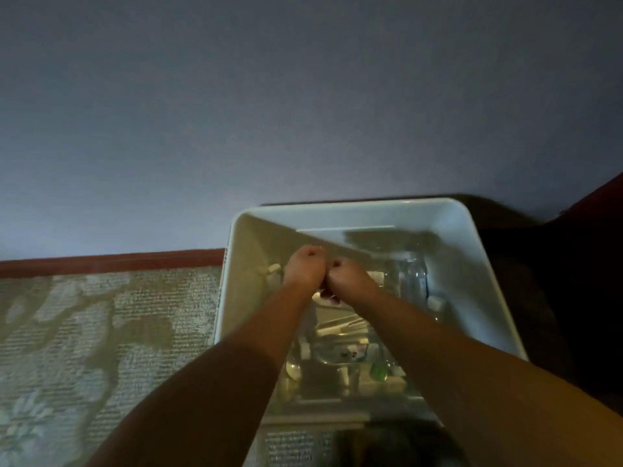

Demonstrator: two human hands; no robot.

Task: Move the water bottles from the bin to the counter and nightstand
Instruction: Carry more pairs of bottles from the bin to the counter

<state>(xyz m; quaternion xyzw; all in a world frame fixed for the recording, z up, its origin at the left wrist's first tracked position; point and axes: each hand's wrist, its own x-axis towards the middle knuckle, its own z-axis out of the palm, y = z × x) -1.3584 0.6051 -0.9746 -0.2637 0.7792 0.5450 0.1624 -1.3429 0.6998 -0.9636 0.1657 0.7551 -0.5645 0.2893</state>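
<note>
Both hands are reaching down into the pale rectangular plastic bin (pixel 472 237) sitting on the floor. The left hand (pixel 305 264) and the right hand (pixel 347 276) are curling into fists, knuckles touching; whether either is clamping anything, I cannot tell, since the fingers are hidden beneath. The clear plastic water bottles (pixel 413 278) are lying jumbled in the bin, 1 by the right wall, others under the forearms, none on counter or nightstand.

The bottles are probably slick and are lying loosely stacked, so a weak grasp could be letting 1 roll or drop back. Dim light and blur are making caps hard to pick out.

A patterned beige carpet (pixel 101 332), a reddish wooden baseboard (pixel 111 261) and a grey wall (pixel 269 112) are surrounding the bin; dark furniture (pixel 573 264) is crowding its right side.
</note>
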